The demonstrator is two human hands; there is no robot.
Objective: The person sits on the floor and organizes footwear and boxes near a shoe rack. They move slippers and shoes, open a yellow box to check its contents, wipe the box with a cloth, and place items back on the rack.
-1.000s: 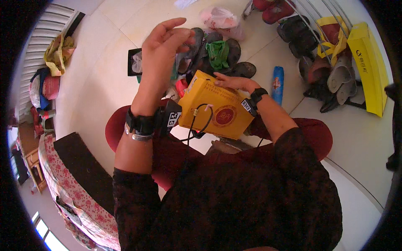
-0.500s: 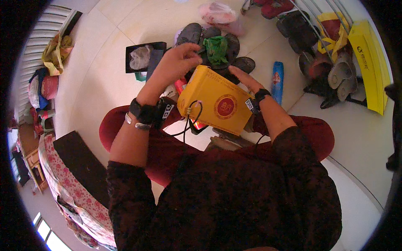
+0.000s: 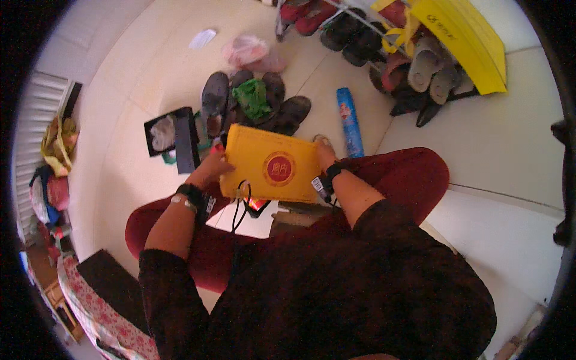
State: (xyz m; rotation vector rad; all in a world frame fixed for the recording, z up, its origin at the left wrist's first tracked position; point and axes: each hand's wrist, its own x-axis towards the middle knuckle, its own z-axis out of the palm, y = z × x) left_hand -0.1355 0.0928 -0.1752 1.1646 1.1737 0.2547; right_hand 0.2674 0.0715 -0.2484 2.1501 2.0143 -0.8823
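Note:
A yellow paper bag (image 3: 255, 159) with a round red emblem and dark cord handles (image 3: 243, 191) stands between my knees. My left hand (image 3: 211, 168) is closed on its left edge, fingertips near the upper side. At the opposite edge, my right hand (image 3: 324, 153) holds the bag, with part of the fingers hidden behind it. Just beyond the bag lie several dark shoes (image 3: 215, 99) and a crumpled green plastic bag (image 3: 252, 99). Below the bag, a small red and black item (image 3: 257, 206) shows in part.
A black open box (image 3: 187, 144) with crumpled clear plastic lies at the left. A blue package (image 3: 349, 123) is at the right. Farther off are a pinkish plastic bag (image 3: 247, 51), a shoe rack with shoes (image 3: 345, 33) and a large yellow bag (image 3: 465, 36).
My hands were apart above the bag's upper corners; now they grip its two sides. The bag sits more level. The whole view has shifted, bringing a white piece at the back into sight.

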